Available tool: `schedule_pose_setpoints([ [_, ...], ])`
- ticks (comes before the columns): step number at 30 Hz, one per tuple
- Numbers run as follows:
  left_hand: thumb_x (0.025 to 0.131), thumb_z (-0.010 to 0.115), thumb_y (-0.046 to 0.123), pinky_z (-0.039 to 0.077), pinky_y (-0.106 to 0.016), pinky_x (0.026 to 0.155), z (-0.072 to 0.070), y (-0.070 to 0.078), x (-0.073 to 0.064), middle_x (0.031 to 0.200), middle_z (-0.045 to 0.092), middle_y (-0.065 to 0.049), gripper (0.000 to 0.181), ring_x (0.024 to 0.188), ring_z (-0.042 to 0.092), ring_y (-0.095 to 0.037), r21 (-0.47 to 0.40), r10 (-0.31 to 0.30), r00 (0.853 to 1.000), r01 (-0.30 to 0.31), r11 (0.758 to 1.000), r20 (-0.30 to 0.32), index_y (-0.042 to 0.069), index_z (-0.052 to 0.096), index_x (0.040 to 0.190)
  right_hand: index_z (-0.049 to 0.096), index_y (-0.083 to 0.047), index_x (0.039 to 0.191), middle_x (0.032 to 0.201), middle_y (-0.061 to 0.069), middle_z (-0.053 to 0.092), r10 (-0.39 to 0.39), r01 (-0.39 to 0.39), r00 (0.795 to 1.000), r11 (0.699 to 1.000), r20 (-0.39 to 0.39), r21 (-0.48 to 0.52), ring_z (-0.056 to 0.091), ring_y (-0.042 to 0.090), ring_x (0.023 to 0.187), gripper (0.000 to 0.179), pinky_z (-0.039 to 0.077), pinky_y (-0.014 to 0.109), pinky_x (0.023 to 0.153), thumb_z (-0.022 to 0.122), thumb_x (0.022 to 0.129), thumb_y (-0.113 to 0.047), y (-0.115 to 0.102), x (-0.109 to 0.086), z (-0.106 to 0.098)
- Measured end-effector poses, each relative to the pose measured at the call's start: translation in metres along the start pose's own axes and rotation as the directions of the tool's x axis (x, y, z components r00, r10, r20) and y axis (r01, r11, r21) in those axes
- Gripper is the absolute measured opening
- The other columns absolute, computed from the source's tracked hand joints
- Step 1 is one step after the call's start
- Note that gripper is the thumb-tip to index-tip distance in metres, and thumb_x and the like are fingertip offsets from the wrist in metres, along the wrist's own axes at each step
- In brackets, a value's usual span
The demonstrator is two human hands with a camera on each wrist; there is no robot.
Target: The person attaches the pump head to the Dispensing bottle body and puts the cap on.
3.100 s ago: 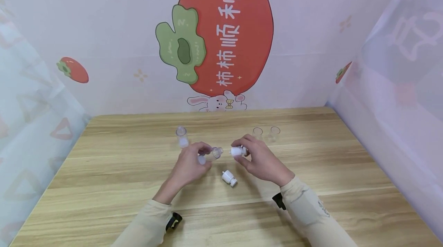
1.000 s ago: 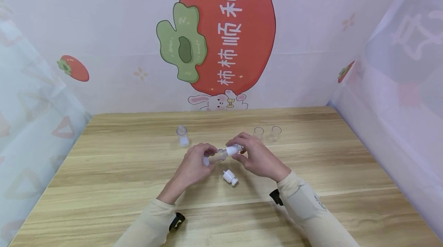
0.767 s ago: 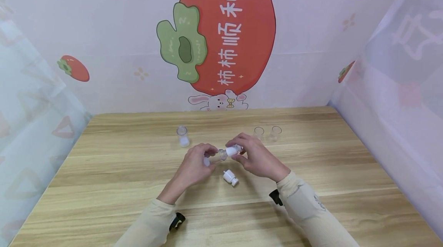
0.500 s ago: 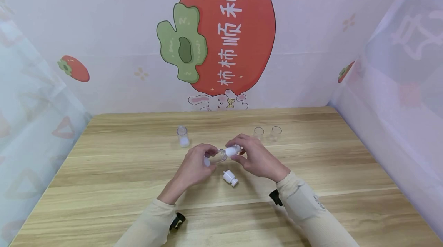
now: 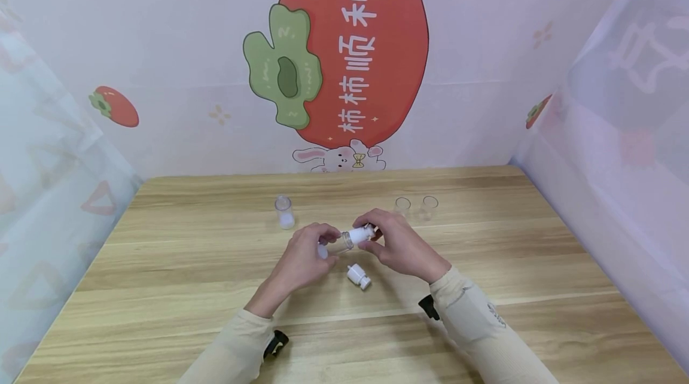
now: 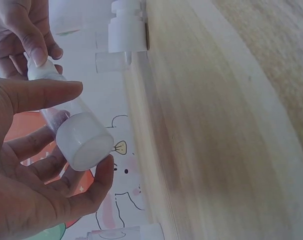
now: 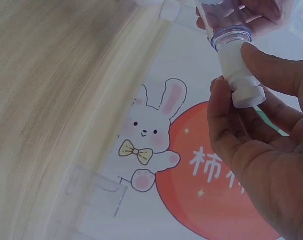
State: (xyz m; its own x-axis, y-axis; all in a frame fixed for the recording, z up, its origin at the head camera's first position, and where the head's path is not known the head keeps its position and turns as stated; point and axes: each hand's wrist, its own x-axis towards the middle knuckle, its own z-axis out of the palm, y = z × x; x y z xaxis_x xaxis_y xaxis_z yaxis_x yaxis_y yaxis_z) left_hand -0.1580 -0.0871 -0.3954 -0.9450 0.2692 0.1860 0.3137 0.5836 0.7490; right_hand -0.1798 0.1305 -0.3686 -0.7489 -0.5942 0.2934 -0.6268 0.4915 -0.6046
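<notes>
My left hand [image 5: 305,253] grips a clear bottle [image 5: 338,244] with a frosted white base [image 6: 85,142], its neck pointing right and slightly up. My right hand [image 5: 397,244] pinches a white pump head [image 5: 360,234] between thumb and fingers. In the right wrist view the pump head [image 7: 235,67] sits against the neck of the bottle [image 7: 226,25], in line with it. Whether it is threaded on, I cannot tell. A second white pump head [image 5: 358,276] lies on the table just below the hands.
Another clear bottle with a white base [image 5: 284,212] stands at the back left of the hands. Two clear caps [image 5: 402,207] [image 5: 428,208] stand behind the right hand. The wooden table [image 5: 188,264] ends at a printed cloth backdrop [image 5: 215,133], with cloth on both sides.
Three seconds ago the pump head was apart from the bottle; the hands have since brought them together at the neck. Over the last second only small finger and bottle movements show.
</notes>
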Motion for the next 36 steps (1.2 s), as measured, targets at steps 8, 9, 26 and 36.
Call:
schedule_pose_setpoints([
  [8, 0.074, 0.082, -0.004, 0.052, -0.046, 0.088, -0.0001, 0.0009, 0.0001, 0.104, 0.07, -0.012, 0.037, 0.099, 0.065, -0.032, 0.014, 0.01, 1.0, -0.01, 1.0, -0.012, 0.0, 0.072, 0.109, 0.07, -0.004, 0.111, 0.099, -0.001, 0.068, 0.015, -0.015, 1.0, 1.0, 0.016, 0.007, 0.061, 0.011, 0.086, 0.021, 0.056, 0.026, 0.074, 0.076, 0.091, -0.006, 0.0013, 0.0006, -0.0003],
  [9, 0.074, 0.083, -0.004, 0.052, -0.046, 0.088, -0.0002, 0.0012, 0.0, 0.104, 0.07, -0.012, 0.036, 0.099, 0.066, -0.032, 0.017, 0.012, 1.0, -0.011, 1.0, -0.013, 0.0, 0.072, 0.109, 0.07, -0.005, 0.111, 0.097, -0.002, 0.067, 0.02, -0.021, 1.0, 1.0, 0.02, 0.007, 0.06, 0.011, 0.085, 0.019, 0.055, 0.026, 0.074, 0.075, 0.092, -0.008, 0.0014, 0.0008, -0.0004],
  [26, 0.074, 0.084, -0.003, 0.052, -0.044, 0.085, 0.0009, -0.0002, -0.001, 0.101, 0.07, -0.007, 0.035, 0.095, 0.065, -0.027, 0.046, 0.023, 0.999, -0.022, 0.999, -0.034, 0.001, 0.072, 0.107, 0.063, -0.003, 0.125, 0.092, -0.003, 0.065, 0.095, -0.096, 0.994, 0.995, 0.049, 0.019, 0.062, 0.012, 0.081, 0.037, 0.056, 0.03, 0.073, 0.074, 0.095, -0.022, 0.0034, -0.0009, -0.0009],
  [36, 0.074, 0.084, -0.003, 0.051, -0.043, 0.084, 0.001, 0.0002, 0.0001, 0.101, 0.07, -0.006, 0.035, 0.095, 0.065, -0.027, 0.04, 0.015, 0.999, -0.014, 0.999, -0.035, 0.002, 0.072, 0.106, 0.066, -0.006, 0.117, 0.103, -0.001, 0.067, 0.015, -0.016, 0.999, 1.0, 0.029, 0.02, 0.062, 0.014, 0.088, 0.027, 0.056, 0.03, 0.078, 0.075, 0.091, -0.006, 0.0036, -0.0019, -0.0024],
])
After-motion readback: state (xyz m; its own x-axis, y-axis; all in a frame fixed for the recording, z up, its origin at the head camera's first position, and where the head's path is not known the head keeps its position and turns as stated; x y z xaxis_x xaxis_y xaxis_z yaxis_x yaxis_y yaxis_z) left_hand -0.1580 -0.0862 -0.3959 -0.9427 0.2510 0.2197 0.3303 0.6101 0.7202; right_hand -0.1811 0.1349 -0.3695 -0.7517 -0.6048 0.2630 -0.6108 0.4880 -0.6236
